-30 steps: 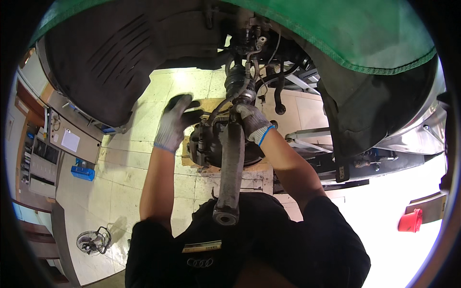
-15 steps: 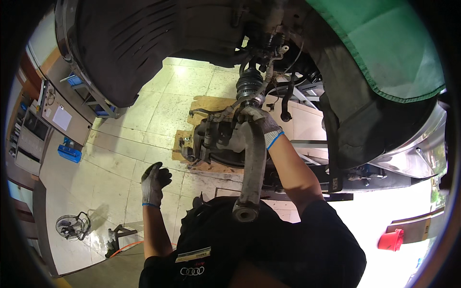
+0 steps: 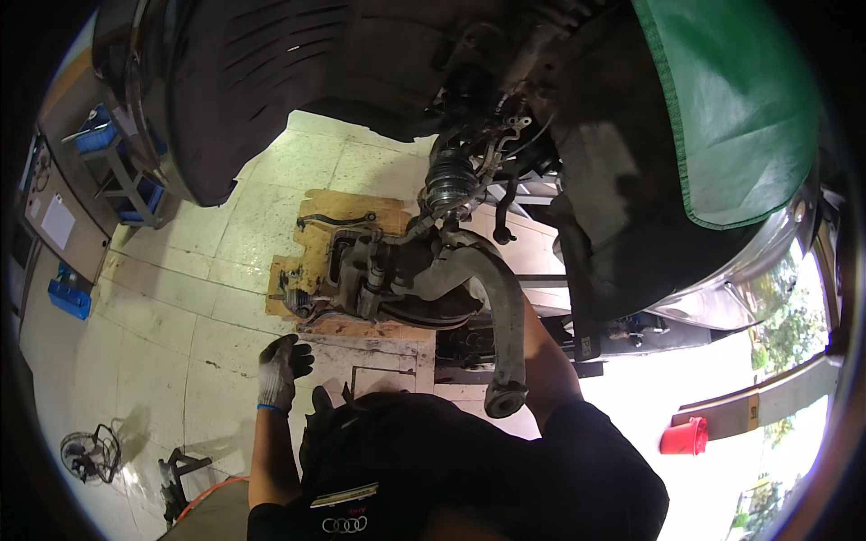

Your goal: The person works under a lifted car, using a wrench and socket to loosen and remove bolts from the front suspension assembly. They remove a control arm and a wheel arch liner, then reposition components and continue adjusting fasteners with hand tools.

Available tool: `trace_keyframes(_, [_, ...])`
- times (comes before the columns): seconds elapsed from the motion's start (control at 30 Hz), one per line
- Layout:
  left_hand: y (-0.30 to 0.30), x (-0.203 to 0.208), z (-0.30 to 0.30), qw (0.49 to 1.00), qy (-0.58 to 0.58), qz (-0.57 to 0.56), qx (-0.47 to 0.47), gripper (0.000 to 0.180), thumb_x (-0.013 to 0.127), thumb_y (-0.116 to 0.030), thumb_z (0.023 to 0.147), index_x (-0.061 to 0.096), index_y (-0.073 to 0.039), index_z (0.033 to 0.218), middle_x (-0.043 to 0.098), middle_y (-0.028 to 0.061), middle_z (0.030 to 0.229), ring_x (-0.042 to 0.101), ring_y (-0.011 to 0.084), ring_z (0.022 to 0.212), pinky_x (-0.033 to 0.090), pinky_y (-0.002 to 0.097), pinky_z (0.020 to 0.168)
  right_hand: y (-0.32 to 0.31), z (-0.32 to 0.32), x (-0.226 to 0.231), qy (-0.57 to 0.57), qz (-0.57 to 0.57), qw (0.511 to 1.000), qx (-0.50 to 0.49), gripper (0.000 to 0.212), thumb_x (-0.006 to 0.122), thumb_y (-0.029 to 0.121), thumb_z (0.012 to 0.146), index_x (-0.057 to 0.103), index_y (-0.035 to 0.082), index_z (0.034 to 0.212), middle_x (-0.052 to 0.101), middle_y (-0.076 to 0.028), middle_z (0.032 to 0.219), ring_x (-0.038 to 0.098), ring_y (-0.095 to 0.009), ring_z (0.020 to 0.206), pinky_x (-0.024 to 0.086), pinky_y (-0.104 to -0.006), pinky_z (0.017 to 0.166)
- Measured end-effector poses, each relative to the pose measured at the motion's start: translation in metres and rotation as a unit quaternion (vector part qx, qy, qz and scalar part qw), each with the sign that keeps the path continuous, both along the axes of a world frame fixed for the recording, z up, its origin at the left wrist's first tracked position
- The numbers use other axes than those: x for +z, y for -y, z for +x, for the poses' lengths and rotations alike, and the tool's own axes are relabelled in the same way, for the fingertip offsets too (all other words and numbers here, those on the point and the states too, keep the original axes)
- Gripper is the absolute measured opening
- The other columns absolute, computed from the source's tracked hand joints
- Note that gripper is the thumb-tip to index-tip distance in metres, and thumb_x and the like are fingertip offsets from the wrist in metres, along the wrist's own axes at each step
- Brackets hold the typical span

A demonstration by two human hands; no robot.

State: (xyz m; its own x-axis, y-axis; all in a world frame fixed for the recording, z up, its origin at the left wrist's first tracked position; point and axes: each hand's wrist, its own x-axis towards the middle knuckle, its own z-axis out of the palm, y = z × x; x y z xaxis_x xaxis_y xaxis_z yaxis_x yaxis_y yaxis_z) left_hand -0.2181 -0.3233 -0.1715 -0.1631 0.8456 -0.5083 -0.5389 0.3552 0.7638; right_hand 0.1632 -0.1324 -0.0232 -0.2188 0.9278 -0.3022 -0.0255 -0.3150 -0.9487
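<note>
A grey cast steering knuckle (image 3: pixel 507 307) curves toward me, its bored end near my chest. My right forearm (image 3: pixel 547 361) passes behind it, and the knuckle hides my right hand and fingers. Below its far end are the brake caliper (image 3: pixel 365 275) and the edge of the brake disc (image 3: pixel 433 316). The drive shaft with its black ribbed boot (image 3: pixel 451 178) runs up from there into the wheel arch. My left hand (image 3: pixel 281 371), in a white and black glove, hangs free to the left with nothing in it, fingers loosely apart.
Wheel-arch liner (image 3: pixel 262 81) and a green fender cover (image 3: pixel 740 126) stand overhead. Cardboard (image 3: pixel 347 206) with a loose suspension arm (image 3: pixel 336 219) lies below. A blue box (image 3: pixel 69 298), fan (image 3: pixel 90 453), stand (image 3: pixel 180 473) and red bucket (image 3: pixel 684 436) are around.
The knuckle has swung to the right relative to my body. My right hand has gone from the shaft joint to behind the knuckle. My left hand stays low at the left. The view has shifted.
</note>
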Motion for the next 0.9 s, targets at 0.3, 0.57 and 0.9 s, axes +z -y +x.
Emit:
trace_keyframes(0.3, [-0.018,0.018,-0.003,0.948,0.271,-0.040,-0.162,0.025,0.079,-0.020,0.087,0.063,-0.003,0.097,0.063,0.0076,0.079,0.067,0.0233,0.077,0.057,0.0382,0.070,0.118,0.057,0.046,0.583,0.431,0.689,-0.025,0.025,0.063,0.009,0.087,0.070,0.004,0.111,0.069,-0.018,0.111,0.068,-0.034,0.099,0.056,-0.0402,0.087])
trace_keyframes(0.57, [-0.025,0.022,0.028,0.841,-0.026,0.210,-0.498,0.047,0.073,-0.018,0.091,0.054,0.000,0.130,0.068,0.0188,0.096,0.071,0.0330,0.087,0.061,0.0459,0.075,0.300,0.162,-0.174,0.377,-0.054,0.900,-0.213,0.015,0.065,0.020,0.091,0.070,0.009,0.101,0.067,-0.012,0.090,0.064,-0.026,0.080,0.053,-0.0389,0.068])
trace_keyframes(0.9, [-0.019,-0.014,0.060,0.892,0.128,-0.118,-0.417,0.026,0.059,-0.017,0.098,0.063,0.004,0.113,0.069,0.0200,0.095,0.072,0.0349,0.084,0.062,0.0488,0.077,0.512,0.142,-0.303,0.093,-0.452,0.856,-0.233,0.022,0.066,0.025,0.095,0.068,0.008,0.108,0.067,-0.010,0.084,0.063,-0.024,0.069,0.053,-0.0392,0.062])
